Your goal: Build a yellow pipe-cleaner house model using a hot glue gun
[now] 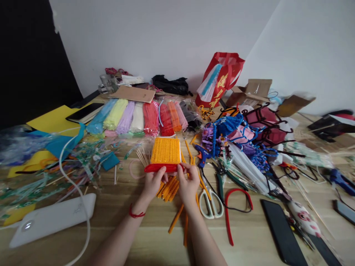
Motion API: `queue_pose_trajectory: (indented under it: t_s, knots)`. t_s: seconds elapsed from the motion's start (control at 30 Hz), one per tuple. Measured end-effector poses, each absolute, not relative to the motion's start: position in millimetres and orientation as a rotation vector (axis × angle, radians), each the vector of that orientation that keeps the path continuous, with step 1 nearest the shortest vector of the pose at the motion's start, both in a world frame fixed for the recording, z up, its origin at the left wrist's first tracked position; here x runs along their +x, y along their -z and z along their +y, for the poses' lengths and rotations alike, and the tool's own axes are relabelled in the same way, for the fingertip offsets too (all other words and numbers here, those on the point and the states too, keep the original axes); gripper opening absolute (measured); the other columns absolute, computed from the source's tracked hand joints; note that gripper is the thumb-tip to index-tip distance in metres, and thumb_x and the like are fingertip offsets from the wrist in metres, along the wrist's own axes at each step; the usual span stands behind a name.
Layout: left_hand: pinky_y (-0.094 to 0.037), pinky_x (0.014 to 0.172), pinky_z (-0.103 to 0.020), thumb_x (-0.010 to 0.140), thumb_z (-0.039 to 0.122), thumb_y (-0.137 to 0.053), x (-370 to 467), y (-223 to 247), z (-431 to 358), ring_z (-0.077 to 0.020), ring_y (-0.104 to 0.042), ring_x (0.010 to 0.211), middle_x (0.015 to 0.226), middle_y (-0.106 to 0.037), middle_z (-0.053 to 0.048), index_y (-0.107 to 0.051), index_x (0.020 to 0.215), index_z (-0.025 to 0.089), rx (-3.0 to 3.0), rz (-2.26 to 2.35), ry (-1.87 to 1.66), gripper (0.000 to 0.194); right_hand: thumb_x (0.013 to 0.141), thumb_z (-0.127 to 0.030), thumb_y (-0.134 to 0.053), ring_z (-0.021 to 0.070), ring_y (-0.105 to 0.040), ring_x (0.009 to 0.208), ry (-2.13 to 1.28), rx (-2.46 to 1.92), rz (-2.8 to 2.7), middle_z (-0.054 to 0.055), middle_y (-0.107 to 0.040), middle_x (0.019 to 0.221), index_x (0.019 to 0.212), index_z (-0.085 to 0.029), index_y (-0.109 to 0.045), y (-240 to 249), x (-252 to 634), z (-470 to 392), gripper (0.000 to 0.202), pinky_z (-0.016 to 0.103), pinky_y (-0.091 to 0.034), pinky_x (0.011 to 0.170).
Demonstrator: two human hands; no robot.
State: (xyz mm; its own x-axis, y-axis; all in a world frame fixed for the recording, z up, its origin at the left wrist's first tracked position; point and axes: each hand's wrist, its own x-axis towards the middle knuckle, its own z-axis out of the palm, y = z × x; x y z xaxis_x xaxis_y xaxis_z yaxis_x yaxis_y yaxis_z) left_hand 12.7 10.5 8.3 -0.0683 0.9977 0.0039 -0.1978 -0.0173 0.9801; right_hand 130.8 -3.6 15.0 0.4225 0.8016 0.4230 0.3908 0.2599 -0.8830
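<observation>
A yellow block covered in fuzzy pipe cleaners (165,150), with a red pipe-cleaner strip (158,167) along its near edge, is held up over the table. My left hand (153,183) pinches the red edge near its middle, thumb on top. At the right end of that edge, my right hand (188,181) grips with thumb and fingers. White shows along the block's right side. Beneath and between my hands lie several orange pipe cleaners (169,189). White-handled scissors (211,204) rest just right of my right hand.
Behind the block lie bundles of coloured pipe cleaners (151,117). A blue glue gun (202,155) and green-handled pliers (220,181) lie to the right, near a bent red pipe cleaner (227,218) and a black phone (281,231). A white power bank (55,220) with a cable sits left.
</observation>
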Motion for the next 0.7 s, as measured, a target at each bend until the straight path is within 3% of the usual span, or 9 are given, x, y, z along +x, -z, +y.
queue_pose_trajectory:
  t_s: [0.27, 0.7]
  knots:
    - [-0.038, 0.045, -0.023, 0.075, 0.033, -0.054, 13.6, -1.5, 8.2, -0.0101, -0.046, 0.04, 0.041, -0.049, 0.002, -0.05, 0.046, 0.018, 0.984, 1.093, -1.375, 0.033, 0.073, -0.034, -0.069, 0.0104, -0.038, 0.055, -0.843, -1.176, -0.861, -0.007, -0.041, 0.056, 0.073, -0.018, -0.06, -20.2, 131.9, -0.6, 0.019, 0.024, -0.034, 0.056]
    - [-0.037, 0.042, -0.022, 0.071, 0.032, -0.057, 12.1, 0.6, 10.6, -0.0099, -0.046, 0.038, 0.04, -0.05, 0.002, -0.052, 0.048, 0.017, 0.878, 1.04, -1.39, 0.027, 0.075, -0.042, -0.068, 0.0103, -0.043, 0.057, -1.105, -1.078, -0.836, -0.004, -0.05, 0.064, 0.08, -0.018, -0.06, -16.1, 139.7, 1.9, 0.026, 0.023, -0.037, 0.057]
